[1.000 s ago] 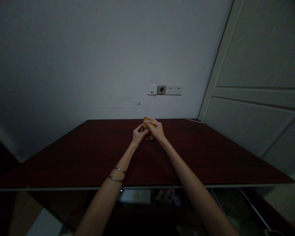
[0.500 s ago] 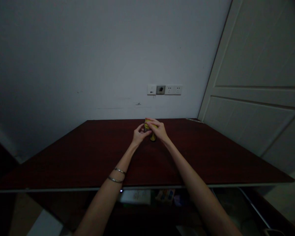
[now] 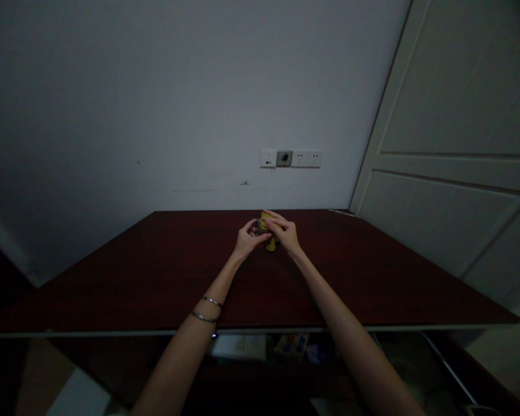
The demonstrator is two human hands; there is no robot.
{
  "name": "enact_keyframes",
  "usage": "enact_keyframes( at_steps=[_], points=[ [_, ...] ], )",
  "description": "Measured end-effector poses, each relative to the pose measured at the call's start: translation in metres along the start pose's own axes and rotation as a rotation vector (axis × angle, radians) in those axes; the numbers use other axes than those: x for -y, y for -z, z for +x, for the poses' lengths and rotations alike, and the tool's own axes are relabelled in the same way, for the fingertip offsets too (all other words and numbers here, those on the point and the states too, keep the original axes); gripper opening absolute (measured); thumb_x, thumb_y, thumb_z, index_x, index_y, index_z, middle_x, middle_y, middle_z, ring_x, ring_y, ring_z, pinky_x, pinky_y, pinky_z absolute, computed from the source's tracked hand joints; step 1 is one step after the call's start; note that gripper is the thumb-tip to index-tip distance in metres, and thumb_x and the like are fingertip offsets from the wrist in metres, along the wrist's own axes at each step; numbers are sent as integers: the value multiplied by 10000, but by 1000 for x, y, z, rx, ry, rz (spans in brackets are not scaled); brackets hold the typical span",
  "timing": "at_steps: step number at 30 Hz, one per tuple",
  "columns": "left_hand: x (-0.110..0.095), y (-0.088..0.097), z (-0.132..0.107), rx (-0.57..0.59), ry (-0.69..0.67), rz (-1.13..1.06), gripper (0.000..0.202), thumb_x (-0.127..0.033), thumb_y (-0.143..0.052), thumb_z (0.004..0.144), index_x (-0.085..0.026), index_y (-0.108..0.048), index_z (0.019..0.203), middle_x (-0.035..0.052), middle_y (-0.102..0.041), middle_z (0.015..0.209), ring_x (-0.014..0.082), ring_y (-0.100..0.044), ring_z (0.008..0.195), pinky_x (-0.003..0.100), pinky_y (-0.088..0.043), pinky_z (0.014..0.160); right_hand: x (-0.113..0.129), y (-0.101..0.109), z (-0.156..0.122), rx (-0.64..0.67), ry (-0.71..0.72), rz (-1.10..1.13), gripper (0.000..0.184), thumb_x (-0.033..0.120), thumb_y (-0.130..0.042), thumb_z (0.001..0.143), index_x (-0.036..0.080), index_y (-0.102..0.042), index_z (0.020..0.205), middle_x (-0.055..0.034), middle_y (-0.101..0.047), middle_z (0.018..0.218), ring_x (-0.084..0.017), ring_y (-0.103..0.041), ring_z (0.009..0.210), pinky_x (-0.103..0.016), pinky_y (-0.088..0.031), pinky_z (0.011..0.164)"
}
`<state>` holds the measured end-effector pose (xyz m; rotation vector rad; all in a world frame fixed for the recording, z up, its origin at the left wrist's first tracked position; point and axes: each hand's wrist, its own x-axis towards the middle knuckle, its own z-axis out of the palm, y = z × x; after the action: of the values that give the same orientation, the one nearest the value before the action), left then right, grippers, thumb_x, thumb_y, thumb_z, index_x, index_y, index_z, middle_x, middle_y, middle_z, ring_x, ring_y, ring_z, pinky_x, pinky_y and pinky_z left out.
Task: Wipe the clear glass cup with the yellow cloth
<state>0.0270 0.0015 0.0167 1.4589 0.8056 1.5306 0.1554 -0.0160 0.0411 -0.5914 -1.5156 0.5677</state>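
At the far middle of the surface (image 3: pixel 156 271), a yellow thing (image 3: pixel 270 244) is pinched from both sides, the left grip (image 3: pixel 248 241) and right grip (image 3: pixel 286 233) closed on it, seemingly to steady it.

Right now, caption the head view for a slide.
Left hand and right hand hold a yellow object at a red table.

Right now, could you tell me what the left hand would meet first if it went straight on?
The left hand would meet the small yellow object, which it seems to touch already.
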Motion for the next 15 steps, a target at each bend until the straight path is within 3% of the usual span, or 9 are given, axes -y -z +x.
enact_keyframes(
  at_steps=[4, 9, 15],
  points=[
    [-1, 0, -2, 7, 44, -22, 720, -236, -795, 447, -81, -528, 1098, 39, -611, 770, 118, -551, 676, 240, -464, 623, -8, 1, 4, -44, -43, 61, 273, 407, -595, 715, 200, -698, 859, -77, -613, 1113, -221, -556, 1044, -363, -427, 908],
    [4, 1, -2, 41, 79, -63, 790, -287, -780, 480, -84, -463, 1174, 69, -605, 857, 113, -554, 656, 194, -445, 491, -22, 0, 9, -167, -195, 167, 393, 446, -597, 695, 159, -666, 955, -96, -627, 1078, -233, -567, 1029, -380, -421, 916],
    [6, 1, -1, 69, 86, -42, 756, -298, -774, 490, -101, -474, 1155, 62, -603, 834, 108, -554, 625, 185, -446, 455, -15, 7, -2, -103, -143, 170, 330, 412, -628, 679, 199, -677, 925, -66, -576, 1166, -229, -517, 1104, -375, -393, 954]
  ],
)
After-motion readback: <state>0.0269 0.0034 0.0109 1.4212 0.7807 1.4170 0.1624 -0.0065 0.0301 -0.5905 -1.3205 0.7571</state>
